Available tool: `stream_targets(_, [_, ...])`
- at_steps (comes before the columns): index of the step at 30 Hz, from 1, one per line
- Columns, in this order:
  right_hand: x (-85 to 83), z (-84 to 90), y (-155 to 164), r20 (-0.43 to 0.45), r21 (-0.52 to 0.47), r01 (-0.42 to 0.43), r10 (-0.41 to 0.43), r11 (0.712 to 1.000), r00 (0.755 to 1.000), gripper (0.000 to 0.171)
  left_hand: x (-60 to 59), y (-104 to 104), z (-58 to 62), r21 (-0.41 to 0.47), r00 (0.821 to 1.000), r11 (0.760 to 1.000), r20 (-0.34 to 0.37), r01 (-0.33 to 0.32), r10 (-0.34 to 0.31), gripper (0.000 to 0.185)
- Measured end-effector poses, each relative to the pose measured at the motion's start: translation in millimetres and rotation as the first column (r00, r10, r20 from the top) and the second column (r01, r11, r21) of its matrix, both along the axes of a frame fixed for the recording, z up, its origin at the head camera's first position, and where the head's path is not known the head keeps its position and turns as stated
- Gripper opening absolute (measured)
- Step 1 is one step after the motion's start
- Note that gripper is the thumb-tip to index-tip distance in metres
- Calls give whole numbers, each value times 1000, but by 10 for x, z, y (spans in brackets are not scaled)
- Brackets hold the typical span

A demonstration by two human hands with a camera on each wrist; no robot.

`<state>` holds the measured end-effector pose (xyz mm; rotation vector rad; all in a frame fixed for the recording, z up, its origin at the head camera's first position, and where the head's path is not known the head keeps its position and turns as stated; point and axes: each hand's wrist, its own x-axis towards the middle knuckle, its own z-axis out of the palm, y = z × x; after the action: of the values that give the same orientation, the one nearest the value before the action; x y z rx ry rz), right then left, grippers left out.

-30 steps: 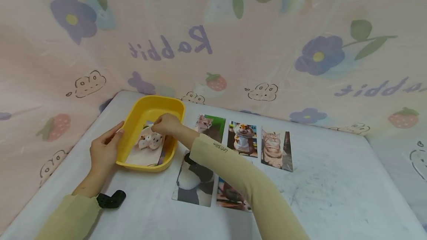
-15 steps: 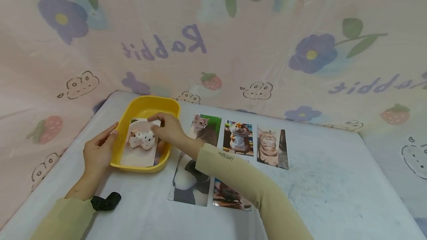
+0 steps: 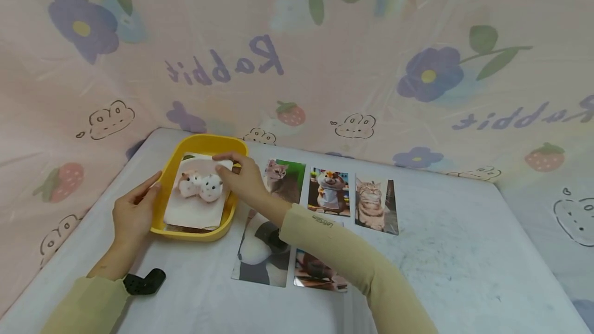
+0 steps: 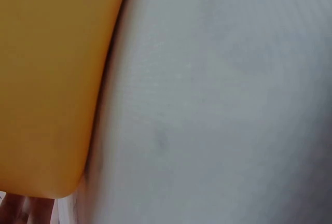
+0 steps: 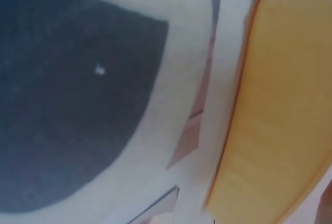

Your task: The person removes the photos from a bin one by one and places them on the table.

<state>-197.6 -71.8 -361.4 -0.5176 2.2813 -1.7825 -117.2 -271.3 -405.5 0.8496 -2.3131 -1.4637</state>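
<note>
A yellow plastic tray stands at the left of the table in the head view. My left hand holds its left side, thumb near the rim. With thumb and forefinger, my right hand pinches the upper right corner of a photo card of two white-and-tan hamsters. That card is raised at the tray's mouth, and a sliver of another picture shows under its lower edge. Both wrist views show the tray's outer wall, with a few fingertips at its end in the left one.
Right of the tray lie photo cards of a kitten, a hamster in an apron, a cat, a panda and a brown animal. My right arm partly covers some. A patterned curtain hangs behind the white table.
My right hand has lifted the hamster card from inside the tray up toward the rim, so more of it shows. The left hand stays on the tray; the view has shifted slightly.
</note>
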Motion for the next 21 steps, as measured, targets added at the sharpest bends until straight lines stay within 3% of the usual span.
stream_targets(10, [-14,27,200,2,-144,0,0,990,1000,24,-4,-13,-3,-7,1000,1000,-15,4,-4,38])
stream_targets(21, [-1,48,550,3,-95,35,-35,995,999,25,0,-42,-19,22,1000,1000,-13,-1,1,39])
